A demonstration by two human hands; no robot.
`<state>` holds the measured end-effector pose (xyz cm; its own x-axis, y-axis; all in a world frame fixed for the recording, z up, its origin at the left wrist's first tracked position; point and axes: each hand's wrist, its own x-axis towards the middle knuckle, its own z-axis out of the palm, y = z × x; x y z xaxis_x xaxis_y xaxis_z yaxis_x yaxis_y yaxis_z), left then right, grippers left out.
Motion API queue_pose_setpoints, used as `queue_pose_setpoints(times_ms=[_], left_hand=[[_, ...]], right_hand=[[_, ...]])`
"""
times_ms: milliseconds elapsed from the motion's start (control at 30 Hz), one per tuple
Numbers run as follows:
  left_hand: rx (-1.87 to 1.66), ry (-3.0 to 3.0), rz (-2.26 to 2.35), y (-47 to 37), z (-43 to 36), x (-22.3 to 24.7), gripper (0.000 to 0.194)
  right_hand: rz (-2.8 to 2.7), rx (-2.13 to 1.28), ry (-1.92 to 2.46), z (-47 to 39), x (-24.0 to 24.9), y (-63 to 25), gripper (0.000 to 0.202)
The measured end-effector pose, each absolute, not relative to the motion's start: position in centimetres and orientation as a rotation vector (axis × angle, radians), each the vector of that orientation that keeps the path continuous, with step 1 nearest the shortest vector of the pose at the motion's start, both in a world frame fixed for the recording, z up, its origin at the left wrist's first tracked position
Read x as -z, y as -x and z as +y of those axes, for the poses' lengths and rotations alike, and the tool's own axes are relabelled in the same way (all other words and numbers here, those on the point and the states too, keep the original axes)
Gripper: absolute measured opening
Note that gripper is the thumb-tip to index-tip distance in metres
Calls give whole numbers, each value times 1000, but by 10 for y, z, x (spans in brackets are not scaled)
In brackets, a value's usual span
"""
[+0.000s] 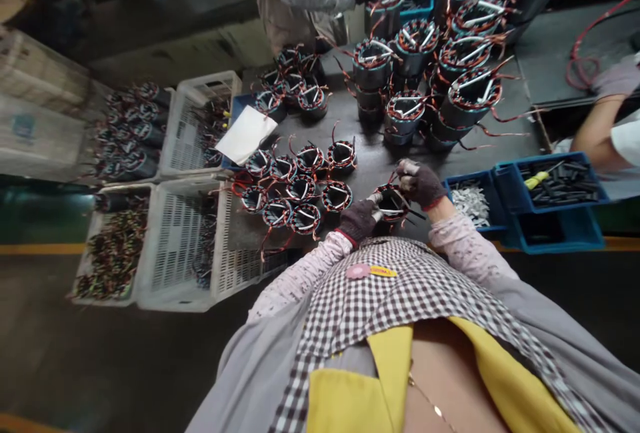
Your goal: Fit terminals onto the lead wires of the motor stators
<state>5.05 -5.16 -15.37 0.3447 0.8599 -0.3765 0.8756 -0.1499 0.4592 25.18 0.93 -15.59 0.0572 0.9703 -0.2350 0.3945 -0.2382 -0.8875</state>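
- The left hand [357, 221], in a dark glove with pale fingertips, is curled partly closed, gripping the near-left rim of a dark short cylinder with red-and-blue wire windings [391, 208].
- The right hand [421, 184], similarly gloved, bends its fingers at the cylinder's far-right rim; whether it pinches anything, I cannot tell.
- The cylinder is at the near edge of the dark grey table [370, 155], right of a cluster of similar wound cylinders [301, 188].
- Right of the hands is a blue plastic bin [495, 198] of small white pieces.

Pretty dim workshop tbh, upper left corner's super shadowy. Floor [120, 360] is dark grey with a yellow stripe [40, 248] and a green patch [45, 210] on the left. Desk [345, 116] has a dark top, kinda shiny where light hits.
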Motion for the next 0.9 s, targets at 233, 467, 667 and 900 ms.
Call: queue_pose_setpoints(times_ms=[233,467,667,900], left_hand=[[200,-2247,1463,-61,-45,140,47],[-218,-1707,1242,-50,-45,111,36],[-545,-1033,1064,-54,-38,135,35],[-687,-781,930,-71,-45,164,50]], right_hand=[[-1074,-1462,1488,-27,159,-239,7],[-983,-1447,1549,-44,181,-233,9],[-852,-1580,1163,-62,160,-240,44],[-903,-1340,1242,-61,156,-252,35]])
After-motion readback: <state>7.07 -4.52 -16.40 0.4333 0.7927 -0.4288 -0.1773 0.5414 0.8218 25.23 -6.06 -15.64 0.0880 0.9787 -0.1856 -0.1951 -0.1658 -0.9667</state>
